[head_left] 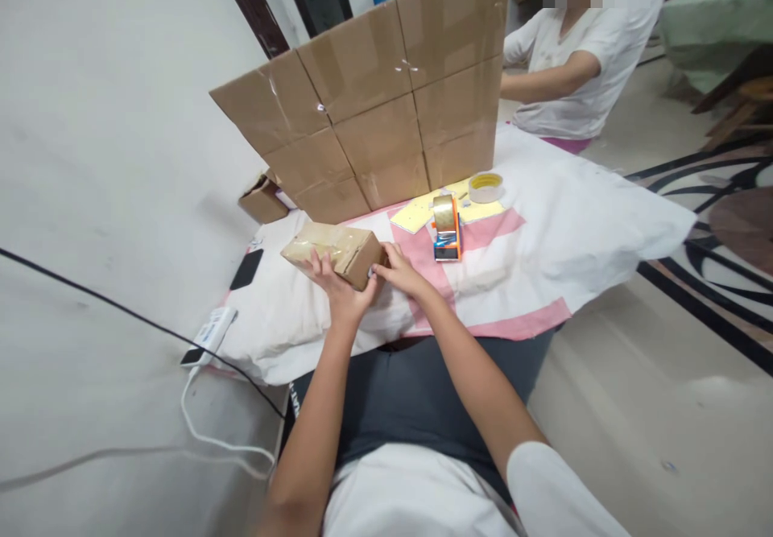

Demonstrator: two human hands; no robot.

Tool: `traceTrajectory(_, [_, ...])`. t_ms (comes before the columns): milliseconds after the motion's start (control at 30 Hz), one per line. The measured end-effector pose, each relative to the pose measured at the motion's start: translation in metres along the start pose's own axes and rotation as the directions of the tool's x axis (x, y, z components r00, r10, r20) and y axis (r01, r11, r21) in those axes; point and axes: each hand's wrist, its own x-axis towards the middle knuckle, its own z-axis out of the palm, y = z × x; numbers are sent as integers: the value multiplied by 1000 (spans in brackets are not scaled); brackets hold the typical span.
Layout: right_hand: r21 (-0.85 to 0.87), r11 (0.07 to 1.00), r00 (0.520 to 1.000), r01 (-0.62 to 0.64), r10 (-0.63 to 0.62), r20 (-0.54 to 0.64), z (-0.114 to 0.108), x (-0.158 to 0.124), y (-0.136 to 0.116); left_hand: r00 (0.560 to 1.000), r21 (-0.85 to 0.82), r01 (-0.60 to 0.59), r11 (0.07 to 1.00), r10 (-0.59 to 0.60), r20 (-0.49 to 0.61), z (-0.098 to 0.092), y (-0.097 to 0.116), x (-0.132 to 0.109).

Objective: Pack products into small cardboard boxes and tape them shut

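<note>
A small brown cardboard box (331, 245), with shiny tape on its upper face, is tilted above the near side of the cloth-covered table (507, 279). My left hand (343, 289) holds it from the near side, fingers on its upper face. At the box's right end, my right hand (399, 271) grips the corner, its fingers partly hidden behind the edge. An orange and blue tape dispenser (448, 229) with a roll of tape lies to the right of my hands. Behind it, a clear tape roll (485, 187) rests partly on a yellow sheet (414, 213).
A large cardboard panel (380, 134) stands upright across the table's back. Left are an open small box (264, 200), a black phone-like object (246, 270) and a white power strip (211, 332) with a cable. A person in white (561, 78) sits beyond the panel.
</note>
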Motion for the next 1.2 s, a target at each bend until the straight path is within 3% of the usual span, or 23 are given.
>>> traceTrajectory(133, [97, 995, 997, 28, -35, 68, 1, -2, -4, 1000, -41, -2, 999, 2, 7, 0, -2, 3])
traceTrajectory(333, [205, 978, 990, 36, -64, 129, 0, -3, -2, 993, -77, -94, 993, 88, -83, 3, -10, 4])
traceTrajectory(1200, [-9, 993, 984, 118, -115, 138, 3, -9, 0, 985, -110, -139, 984, 125, -123, 3, -20, -2])
